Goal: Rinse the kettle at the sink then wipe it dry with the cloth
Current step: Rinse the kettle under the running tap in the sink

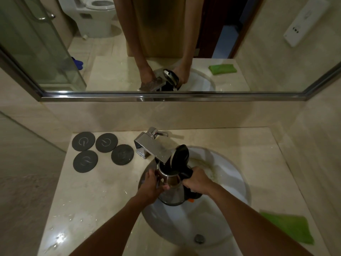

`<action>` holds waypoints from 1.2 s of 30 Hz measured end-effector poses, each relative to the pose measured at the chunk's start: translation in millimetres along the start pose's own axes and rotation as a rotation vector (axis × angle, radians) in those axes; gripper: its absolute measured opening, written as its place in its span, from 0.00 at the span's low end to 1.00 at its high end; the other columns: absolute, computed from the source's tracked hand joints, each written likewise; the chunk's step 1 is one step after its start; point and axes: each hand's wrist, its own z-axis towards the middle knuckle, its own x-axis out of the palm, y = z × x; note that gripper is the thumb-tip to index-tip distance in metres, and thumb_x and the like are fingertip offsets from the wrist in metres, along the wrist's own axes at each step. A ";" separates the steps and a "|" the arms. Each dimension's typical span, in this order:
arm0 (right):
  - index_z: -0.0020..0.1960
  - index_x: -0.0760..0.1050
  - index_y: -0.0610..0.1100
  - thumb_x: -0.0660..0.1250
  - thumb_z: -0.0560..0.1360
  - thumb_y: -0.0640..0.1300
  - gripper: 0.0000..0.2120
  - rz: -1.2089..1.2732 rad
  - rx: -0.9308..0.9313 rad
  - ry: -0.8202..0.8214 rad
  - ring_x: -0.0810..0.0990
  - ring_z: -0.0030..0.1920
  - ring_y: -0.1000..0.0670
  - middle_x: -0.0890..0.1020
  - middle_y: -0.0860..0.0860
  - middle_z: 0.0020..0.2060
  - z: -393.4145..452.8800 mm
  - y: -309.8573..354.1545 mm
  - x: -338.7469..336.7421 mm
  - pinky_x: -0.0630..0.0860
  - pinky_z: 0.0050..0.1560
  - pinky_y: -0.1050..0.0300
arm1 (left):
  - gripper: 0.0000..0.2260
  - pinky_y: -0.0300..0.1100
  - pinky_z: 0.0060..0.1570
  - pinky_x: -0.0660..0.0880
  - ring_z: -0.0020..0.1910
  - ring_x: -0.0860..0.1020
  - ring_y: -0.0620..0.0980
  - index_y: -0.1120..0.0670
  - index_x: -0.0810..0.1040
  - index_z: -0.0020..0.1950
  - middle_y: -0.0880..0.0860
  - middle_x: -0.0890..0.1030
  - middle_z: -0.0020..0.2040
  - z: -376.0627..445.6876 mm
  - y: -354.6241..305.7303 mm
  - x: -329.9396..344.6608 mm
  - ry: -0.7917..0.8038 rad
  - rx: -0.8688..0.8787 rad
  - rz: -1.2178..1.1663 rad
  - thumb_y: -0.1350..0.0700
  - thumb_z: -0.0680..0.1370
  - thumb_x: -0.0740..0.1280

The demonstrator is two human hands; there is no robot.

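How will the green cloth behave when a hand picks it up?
The green cloth lies flat and folded on the counter, so it probably is light and floppy and may unfold when lifted. It looks soft, unlikely to slip from fingers.

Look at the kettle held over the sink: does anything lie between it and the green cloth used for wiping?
Nothing visible does. The kettle sits over the sink in both hands; the cloth lies flat on the counter to the right, with only basin rim and bare counter between.
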 end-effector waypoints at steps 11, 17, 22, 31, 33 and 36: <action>0.38 0.75 0.47 0.70 0.68 0.40 0.05 0.014 -0.021 -0.013 0.81 0.37 0.48 0.80 0.48 0.34 -1.3 0.0 1.5 0.78 0.41 0.53 | 0.35 0.54 0.67 0.68 0.65 0.68 0.55 0.56 0.59 0.71 0.57 0.64 0.68 1.5 1.3 1.2 0.011 -0.048 -0.008 0.47 0.70 0.73; 0.39 0.74 0.47 0.69 0.69 0.40 0.05 0.013 -0.024 -0.001 0.80 0.35 0.48 0.79 0.48 0.33 -3.4 -1.2 -0.1 0.80 0.43 0.49 | 0.35 0.55 0.67 0.68 0.66 0.68 0.55 0.55 0.60 0.70 0.56 0.64 0.68 2.1 0.9 0.7 0.025 -0.057 -0.001 0.48 0.70 0.73; 0.39 0.74 0.47 0.70 0.68 0.41 0.04 0.001 -0.022 0.006 0.81 0.36 0.47 0.79 0.47 0.34 -3.4 0.4 -0.3 0.81 0.43 0.48 | 0.35 0.54 0.67 0.68 0.66 0.68 0.55 0.55 0.59 0.71 0.56 0.64 0.68 1.7 1.1 0.9 0.027 -0.056 0.005 0.47 0.71 0.73; 0.40 0.75 0.46 0.70 0.69 0.39 0.04 0.017 -0.014 0.005 0.81 0.36 0.48 0.80 0.48 0.34 -3.7 0.5 -1.1 0.81 0.43 0.51 | 0.34 0.50 0.64 0.71 0.65 0.69 0.54 0.56 0.59 0.70 0.57 0.64 0.68 1.9 -0.4 1.6 0.006 -0.040 -0.021 0.49 0.72 0.73; 0.40 0.75 0.47 0.70 0.69 0.40 0.04 0.023 -0.014 0.004 0.81 0.36 0.48 0.80 0.48 0.34 -3.6 0.1 -0.6 0.81 0.42 0.51 | 0.34 0.50 0.65 0.70 0.66 0.69 0.55 0.56 0.59 0.70 0.57 0.64 0.69 2.1 -0.1 1.7 0.010 -0.045 -0.028 0.49 0.71 0.73; 0.41 0.75 0.47 0.70 0.69 0.39 0.05 0.033 -0.015 0.005 0.81 0.36 0.49 0.81 0.48 0.35 -4.4 0.0 0.2 0.79 0.40 0.54 | 0.34 0.50 0.65 0.70 0.65 0.69 0.55 0.55 0.59 0.70 0.56 0.64 0.69 1.9 0.1 1.8 0.013 -0.049 -0.037 0.49 0.71 0.73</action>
